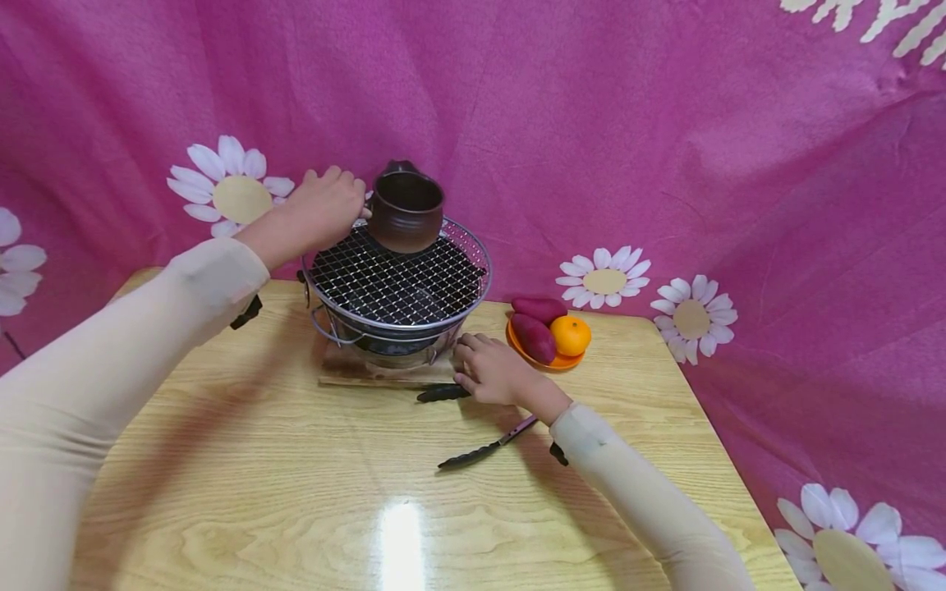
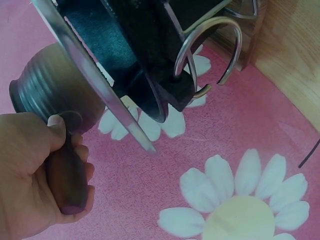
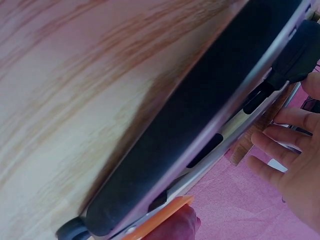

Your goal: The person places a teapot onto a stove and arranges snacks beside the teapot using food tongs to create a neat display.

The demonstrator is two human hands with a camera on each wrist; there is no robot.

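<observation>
Over 1 grill (image 1: 399, 305): left hand (image 1: 325, 209) grips 1 pot (image 1: 406, 223).

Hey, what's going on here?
A person's left hand grips a dark brown ribbed pot by its handle, over a round metal mesh grill; I can't tell if pot and grill touch. The right hand is by black-tipped metal tongs. A shallow orange plate nearby holds two purple sweet potatoes and a round orange fruit.

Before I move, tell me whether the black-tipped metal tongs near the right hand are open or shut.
Open: in the head view, the tongs show two black tips spread well apart.
</observation>
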